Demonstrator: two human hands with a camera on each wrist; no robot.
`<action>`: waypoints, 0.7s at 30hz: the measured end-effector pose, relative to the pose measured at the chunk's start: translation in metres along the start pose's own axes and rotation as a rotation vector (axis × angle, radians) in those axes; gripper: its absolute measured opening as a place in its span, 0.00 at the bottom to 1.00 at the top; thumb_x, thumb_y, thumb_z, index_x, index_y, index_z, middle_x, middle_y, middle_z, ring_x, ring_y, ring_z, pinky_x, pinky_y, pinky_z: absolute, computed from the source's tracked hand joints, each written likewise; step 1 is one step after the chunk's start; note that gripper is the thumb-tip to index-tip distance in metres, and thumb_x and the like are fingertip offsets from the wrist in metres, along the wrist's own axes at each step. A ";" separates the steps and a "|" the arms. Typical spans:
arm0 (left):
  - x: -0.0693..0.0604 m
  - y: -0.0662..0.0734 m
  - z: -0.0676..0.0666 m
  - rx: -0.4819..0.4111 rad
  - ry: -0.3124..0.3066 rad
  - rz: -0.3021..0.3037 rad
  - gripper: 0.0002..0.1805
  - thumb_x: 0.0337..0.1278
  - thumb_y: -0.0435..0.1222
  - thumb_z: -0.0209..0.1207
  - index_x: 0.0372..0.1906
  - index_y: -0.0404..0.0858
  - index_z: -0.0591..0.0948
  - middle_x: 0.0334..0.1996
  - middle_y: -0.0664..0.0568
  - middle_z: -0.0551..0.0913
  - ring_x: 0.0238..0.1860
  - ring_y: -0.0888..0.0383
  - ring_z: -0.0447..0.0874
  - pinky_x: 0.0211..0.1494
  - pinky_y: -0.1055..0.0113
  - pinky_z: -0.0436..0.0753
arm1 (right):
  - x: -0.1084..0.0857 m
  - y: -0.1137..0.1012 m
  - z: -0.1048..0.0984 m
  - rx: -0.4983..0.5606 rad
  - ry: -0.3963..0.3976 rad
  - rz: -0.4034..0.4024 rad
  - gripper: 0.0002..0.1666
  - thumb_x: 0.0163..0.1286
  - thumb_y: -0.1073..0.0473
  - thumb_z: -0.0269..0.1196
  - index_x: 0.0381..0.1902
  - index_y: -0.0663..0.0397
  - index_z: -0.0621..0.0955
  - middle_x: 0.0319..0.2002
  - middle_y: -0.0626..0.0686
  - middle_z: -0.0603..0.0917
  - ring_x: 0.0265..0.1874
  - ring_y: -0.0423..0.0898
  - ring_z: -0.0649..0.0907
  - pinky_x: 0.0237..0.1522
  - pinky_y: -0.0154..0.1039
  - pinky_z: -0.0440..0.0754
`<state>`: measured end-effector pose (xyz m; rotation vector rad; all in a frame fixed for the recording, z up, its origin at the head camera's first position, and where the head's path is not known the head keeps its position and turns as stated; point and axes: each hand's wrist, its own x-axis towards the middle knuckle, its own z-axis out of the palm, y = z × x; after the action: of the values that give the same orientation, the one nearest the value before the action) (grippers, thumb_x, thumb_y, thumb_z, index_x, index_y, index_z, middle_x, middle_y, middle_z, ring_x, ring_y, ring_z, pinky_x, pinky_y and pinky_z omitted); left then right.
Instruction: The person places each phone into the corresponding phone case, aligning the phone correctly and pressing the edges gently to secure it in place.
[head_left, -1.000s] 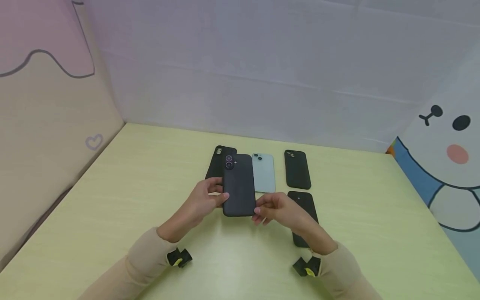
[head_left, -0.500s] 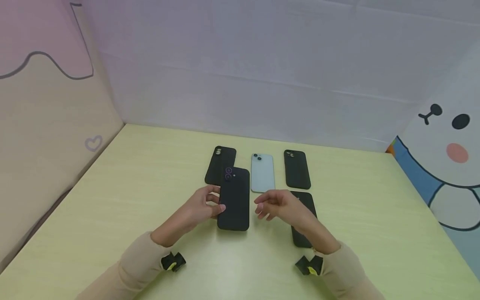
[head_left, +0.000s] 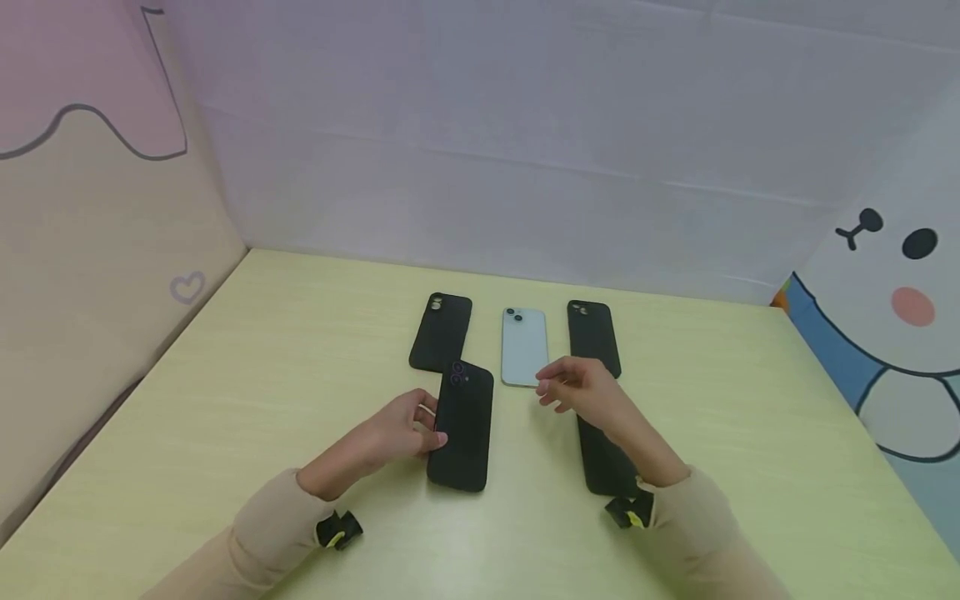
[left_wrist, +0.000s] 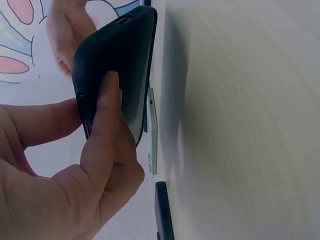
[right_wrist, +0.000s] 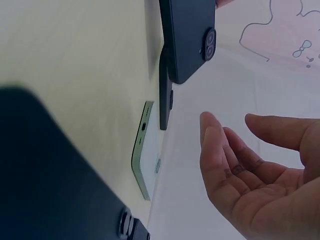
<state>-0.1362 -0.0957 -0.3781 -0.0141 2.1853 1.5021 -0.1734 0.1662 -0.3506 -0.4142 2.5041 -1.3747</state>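
Note:
My left hand (head_left: 401,429) holds a phone in a black case (head_left: 463,433) by its left edge, thumb on the back and fingers underneath. In the left wrist view that cased phone (left_wrist: 112,55) is tilted and stands clear of the table. My right hand (head_left: 588,390) is raised with loosely curled fingers and nothing in them, near the lower right corner of a pale blue phone (head_left: 523,348). The right wrist view also shows this hand (right_wrist: 255,180) apart from everything.
A black phone case (head_left: 441,333) lies behind the held phone. Another black case (head_left: 592,333) lies at the back right, with a black phone-shaped item (head_left: 603,458) in front, partly hidden by my right arm. The pale yellow table (head_left: 315,333) meets a fabric wall (head_left: 487,167) behind.
My right hand has let go of the cased phone and moved right, slightly away from me. My left hand has brought the phone lower and closer, tilting it slightly.

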 end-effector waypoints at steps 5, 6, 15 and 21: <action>-0.001 -0.001 0.000 0.005 -0.014 -0.010 0.19 0.51 0.25 0.58 0.49 0.28 0.67 0.35 0.43 0.76 0.28 0.57 0.79 0.33 0.66 0.80 | 0.008 0.004 -0.010 -0.060 0.063 0.023 0.14 0.65 0.65 0.57 0.44 0.72 0.76 0.37 0.67 0.82 0.36 0.58 0.83 0.34 0.40 0.83; -0.001 -0.002 0.000 0.004 -0.019 -0.010 0.19 0.51 0.25 0.58 0.48 0.28 0.67 0.35 0.43 0.76 0.28 0.57 0.79 0.33 0.66 0.80 | 0.010 0.005 -0.012 -0.074 0.075 0.027 0.14 0.65 0.65 0.57 0.45 0.72 0.75 0.37 0.66 0.82 0.37 0.58 0.82 0.34 0.40 0.83; -0.003 -0.004 0.001 0.009 -0.035 -0.022 0.18 0.51 0.25 0.58 0.47 0.28 0.68 0.36 0.42 0.75 0.29 0.57 0.78 0.34 0.64 0.81 | 0.024 0.019 -0.030 -0.287 0.188 0.050 0.15 0.66 0.63 0.55 0.46 0.69 0.76 0.43 0.65 0.81 0.43 0.58 0.80 0.41 0.46 0.81; -0.002 -0.004 0.000 0.018 -0.047 -0.033 0.19 0.51 0.25 0.58 0.49 0.27 0.68 0.37 0.42 0.74 0.32 0.56 0.78 0.35 0.64 0.82 | 0.033 0.025 -0.042 -0.391 0.222 0.110 0.16 0.67 0.61 0.55 0.48 0.68 0.75 0.46 0.66 0.79 0.47 0.60 0.77 0.48 0.52 0.76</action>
<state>-0.1332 -0.0977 -0.3813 -0.0085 2.1516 1.4501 -0.2221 0.1994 -0.3525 -0.1985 2.9361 -0.9316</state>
